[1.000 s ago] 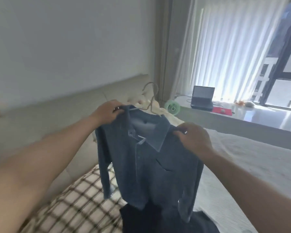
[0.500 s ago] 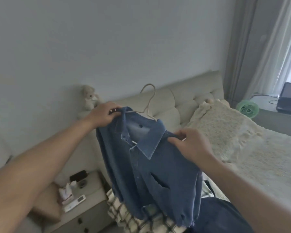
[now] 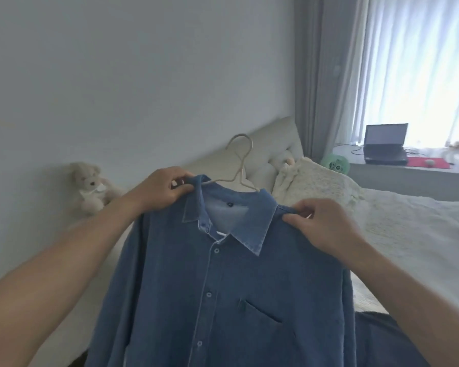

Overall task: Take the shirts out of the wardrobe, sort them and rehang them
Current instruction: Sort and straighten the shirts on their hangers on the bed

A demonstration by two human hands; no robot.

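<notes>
Shirt on its hanger now faces the camera squarely, raised above the bed's near edge; left hand and right hand pinch its shoulders.

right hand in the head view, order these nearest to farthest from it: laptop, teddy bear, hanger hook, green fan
From the right hand:
1. Hanger hook, just up and left, above the collar.
2. Green fan, beyond it on the right, by the bed.
3. Laptop, farther back right on the window ledge.
4. Teddy bear, far left against the wall.
</notes>
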